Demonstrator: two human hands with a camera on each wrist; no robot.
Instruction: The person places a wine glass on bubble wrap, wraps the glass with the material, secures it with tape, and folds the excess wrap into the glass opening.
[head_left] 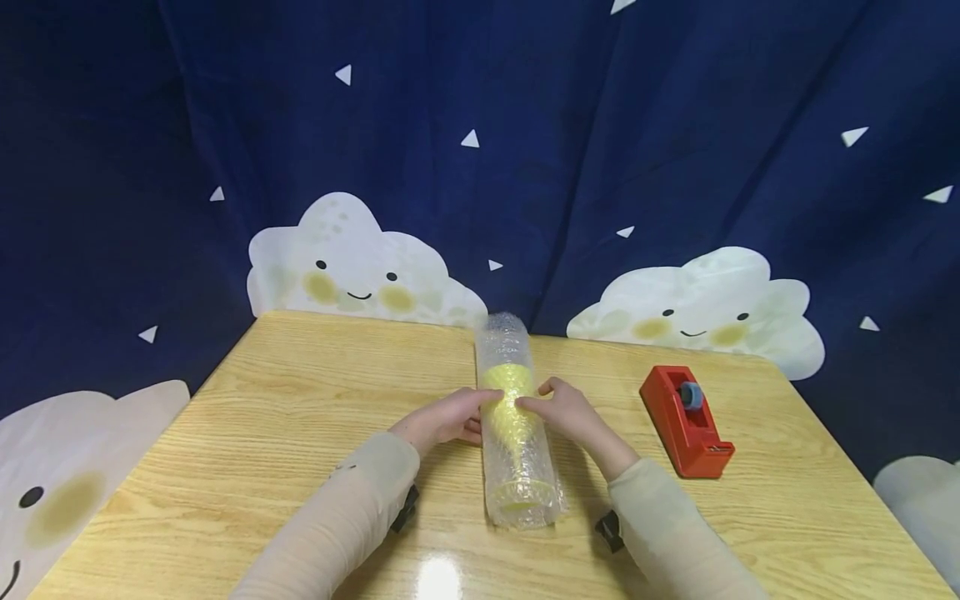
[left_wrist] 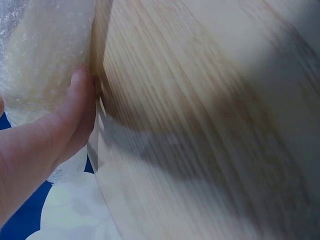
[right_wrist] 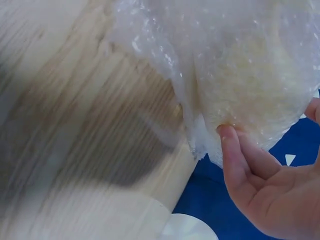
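Note:
A long roll of clear bubble wrap [head_left: 504, 337] lies on the table, pointing away from me. Inside it shows a yellow object [head_left: 512, 425], broad at the far end, tapering, with a round base at the near end. My left hand [head_left: 447, 417] grips the roll from the left, thumb on top and fingers low along its side. From the right, my right hand [head_left: 573, 412] holds it too, thumb over the top. In the right wrist view, the fingertips [right_wrist: 227, 132] press into the wrap near its loose edge [right_wrist: 192, 120].
A red tape dispenser [head_left: 686, 425] with a small blue-grey roll [head_left: 691, 396] in it stands to the right. The wooden table [head_left: 337, 367] ends at a dark blue curtain [head_left: 525, 167] with white clouds and triangles. Dark wrist devices [head_left: 611, 531] sit under both sleeves.

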